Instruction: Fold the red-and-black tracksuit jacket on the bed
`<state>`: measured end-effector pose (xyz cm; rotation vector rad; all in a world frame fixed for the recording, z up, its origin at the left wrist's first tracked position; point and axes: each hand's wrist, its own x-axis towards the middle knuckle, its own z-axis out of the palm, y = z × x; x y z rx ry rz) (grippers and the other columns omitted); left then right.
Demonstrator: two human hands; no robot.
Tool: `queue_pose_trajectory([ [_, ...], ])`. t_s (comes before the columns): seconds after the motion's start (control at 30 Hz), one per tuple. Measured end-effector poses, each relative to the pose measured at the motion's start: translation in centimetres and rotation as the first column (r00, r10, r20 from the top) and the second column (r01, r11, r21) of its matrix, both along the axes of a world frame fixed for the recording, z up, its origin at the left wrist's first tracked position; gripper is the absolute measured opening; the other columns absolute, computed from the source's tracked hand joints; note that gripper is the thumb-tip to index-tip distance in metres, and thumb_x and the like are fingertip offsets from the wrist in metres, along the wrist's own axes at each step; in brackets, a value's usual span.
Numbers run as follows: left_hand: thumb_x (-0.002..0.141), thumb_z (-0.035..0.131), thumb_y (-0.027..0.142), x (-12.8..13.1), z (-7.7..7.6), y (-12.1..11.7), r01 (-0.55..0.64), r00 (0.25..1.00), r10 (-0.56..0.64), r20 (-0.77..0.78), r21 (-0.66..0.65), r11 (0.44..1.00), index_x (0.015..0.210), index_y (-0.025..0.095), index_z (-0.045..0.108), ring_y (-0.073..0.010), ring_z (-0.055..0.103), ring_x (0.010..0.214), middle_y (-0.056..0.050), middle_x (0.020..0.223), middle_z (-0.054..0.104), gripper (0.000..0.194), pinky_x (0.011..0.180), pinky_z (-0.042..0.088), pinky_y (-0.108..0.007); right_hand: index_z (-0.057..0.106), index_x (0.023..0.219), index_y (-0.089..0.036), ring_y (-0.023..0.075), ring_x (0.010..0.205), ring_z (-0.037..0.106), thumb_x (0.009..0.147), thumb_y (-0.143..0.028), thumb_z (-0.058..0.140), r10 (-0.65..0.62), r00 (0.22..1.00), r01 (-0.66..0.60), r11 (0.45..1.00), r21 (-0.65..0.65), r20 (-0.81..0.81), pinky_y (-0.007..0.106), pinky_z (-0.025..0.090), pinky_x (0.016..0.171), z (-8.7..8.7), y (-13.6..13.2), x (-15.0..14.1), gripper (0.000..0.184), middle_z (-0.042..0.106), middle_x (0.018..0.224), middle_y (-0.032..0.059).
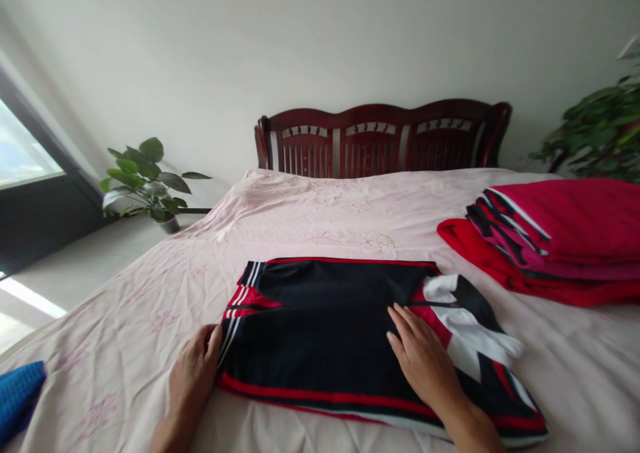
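Both your hands are open, grasping nothing: your left hand (193,373) braces the edge of the black striped track jacket (325,333), and your right hand (423,359) presses flat on it, keeping it smooth on the pink bedsheet (150,293). Folded red clothes (555,239) lie beyond the jacket.

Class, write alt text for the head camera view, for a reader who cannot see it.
The right hand lies flat on a folded black sports garment with red and white stripes, and the left hand rests against its edge, on a pale pink bedspread. Folded red clothes lie rightward, before a dark wooden headboard.
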<state>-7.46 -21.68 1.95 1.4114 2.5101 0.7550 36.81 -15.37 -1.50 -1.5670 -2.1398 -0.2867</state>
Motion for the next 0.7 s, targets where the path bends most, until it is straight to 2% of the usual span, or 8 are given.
queue_pose_trajectory([
  [0.2,0.097,0.033,0.046,-0.2,-0.2,0.1,0.027,0.999,-0.027,-0.029,0.010,1.000,0.098,0.027,0.065,-0.0255,0.068,0.098,-0.006,0.103,0.075,0.037,0.077,0.046,-0.031,0.055,0.137,-0.015,0.0297,0.131,0.051,0.098,-0.037,0.040,0.004,1.000,-0.004,1.000,-0.017,0.001,0.047,0.045,0.107,0.5,0.0,-0.2,0.047,0.057,0.141,0.0132],
  [0.53,0.097,0.033,0.047,0.5,0.5,0.5,0.007,0.991,-0.012,-0.136,-0.038,0.999,0.097,0.027,0.067,-0.0260,0.068,0.095,-0.008,0.098,0.075,0.039,0.067,0.042,-0.030,0.057,0.136,-0.014,0.0300,0.130,0.050,0.097,-0.029,0.040,-0.055,0.998,0.055,0.995,-0.087,0.004,0.046,0.042,0.109,1.8,-0.1,-1.4,0.045,0.057,0.141,0.0133],
  [0.7,0.096,0.033,0.048,0.4,0.4,0.4,0.008,0.990,-0.015,-0.143,-0.049,0.999,0.096,0.027,0.067,-0.0259,0.068,0.093,-0.008,0.098,0.075,0.040,0.067,0.043,-0.030,0.056,0.137,-0.013,0.0293,0.131,0.050,0.097,-0.029,0.042,-0.056,0.998,0.057,0.993,-0.101,0.011,0.045,0.042,0.110,1.8,-0.1,-1.3,0.045,0.057,0.142,0.0134],
])
